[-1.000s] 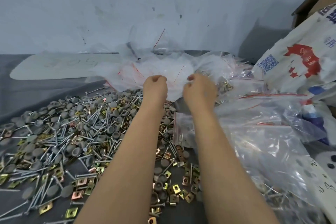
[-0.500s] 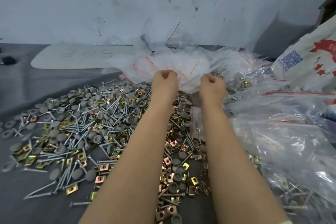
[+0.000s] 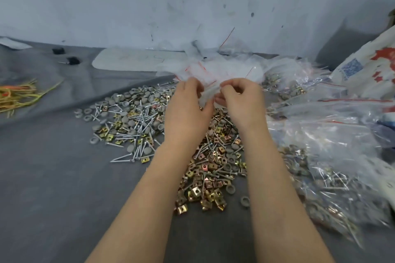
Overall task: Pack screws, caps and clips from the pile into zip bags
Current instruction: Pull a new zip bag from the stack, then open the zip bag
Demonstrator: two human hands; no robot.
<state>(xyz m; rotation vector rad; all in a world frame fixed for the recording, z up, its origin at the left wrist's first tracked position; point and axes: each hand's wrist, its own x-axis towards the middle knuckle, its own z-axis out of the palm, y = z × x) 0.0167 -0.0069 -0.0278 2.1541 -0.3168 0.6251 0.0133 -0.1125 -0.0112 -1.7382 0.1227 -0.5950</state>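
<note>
Left hand point(image 3: 188, 109), right hand point(image 3: 242, 102): fingers curled, both pinching small clear plastic zip bag point(image 3: 207, 94), held crosswise between them. Loose pile of silver screws, grey round caps, brass square clips point(image 3: 132, 121) lies beneath, mostly to left hand's side.

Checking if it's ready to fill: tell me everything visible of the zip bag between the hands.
The zip bag is small, clear, thin plastic, crumpled and blurred. The left hand and the right hand pinch it between them, above the pile of screws, caps and clips, in front of a heap of empty bags. It looks empty; whether its mouth is open cannot be told.
</note>
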